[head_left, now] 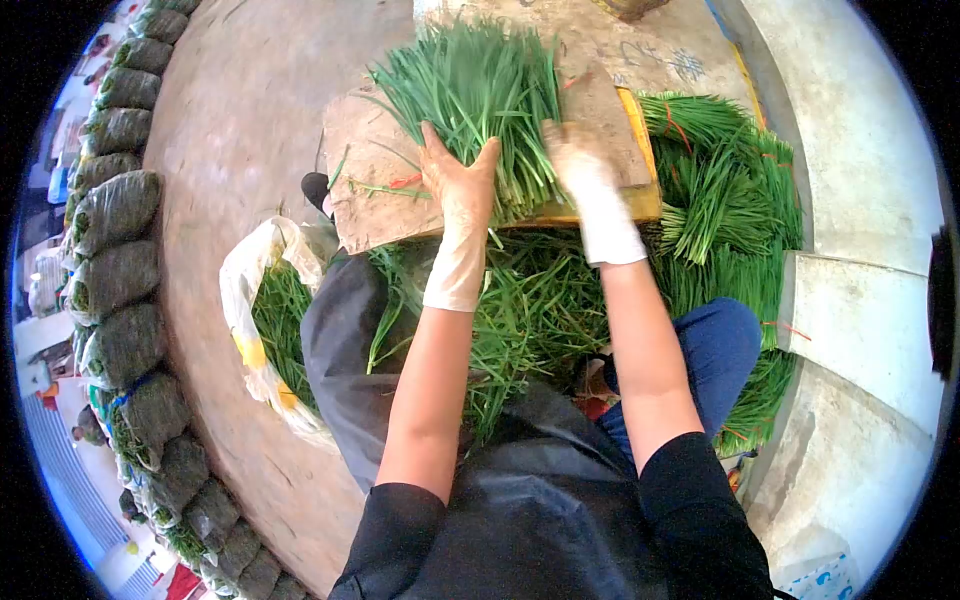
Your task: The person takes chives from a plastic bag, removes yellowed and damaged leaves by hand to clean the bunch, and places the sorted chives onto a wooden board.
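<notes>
A thick, loose bunch of green chives (pixel 480 95) lies on a worn board (pixel 375 215), leaf tips pointing away from me and pale stems towards me. My left hand (pixel 460 180), in a thin glove, rests against the left side of the stems with thumb and forefinger spread wide. At the right side of the bunch is my right hand (pixel 580 158), also gloved; motion smears its fingers, so their grip does not show. A red tie (pixel 407 181) and a few stray leaves lie on the board left of my left hand.
Loose chive leaves (pixel 530 310) heap up below the board, over my lap. Chive bundles (pixel 720 190) with red ties are stacked at right beside a pale ledge (pixel 860 310). A white plastic bag (pixel 240 300) of greens stands left; packed bags (pixel 120 270) line the far left.
</notes>
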Demonstrator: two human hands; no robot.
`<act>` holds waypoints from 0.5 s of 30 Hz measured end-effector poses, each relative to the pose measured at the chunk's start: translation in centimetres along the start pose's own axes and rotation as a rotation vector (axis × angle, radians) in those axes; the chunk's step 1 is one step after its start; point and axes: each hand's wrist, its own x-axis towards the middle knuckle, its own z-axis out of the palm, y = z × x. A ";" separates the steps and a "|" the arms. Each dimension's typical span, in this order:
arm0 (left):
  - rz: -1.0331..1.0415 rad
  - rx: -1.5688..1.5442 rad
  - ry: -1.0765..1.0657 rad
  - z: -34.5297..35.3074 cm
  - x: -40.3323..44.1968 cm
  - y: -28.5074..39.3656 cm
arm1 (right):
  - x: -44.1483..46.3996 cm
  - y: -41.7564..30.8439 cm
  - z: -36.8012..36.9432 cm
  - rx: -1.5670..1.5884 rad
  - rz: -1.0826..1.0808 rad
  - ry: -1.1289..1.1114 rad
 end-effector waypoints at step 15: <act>0.110 0.174 0.105 2.0 -1.4 -1.5 | 0.1 -8.0 -1.5 0.191 -0.476 0.184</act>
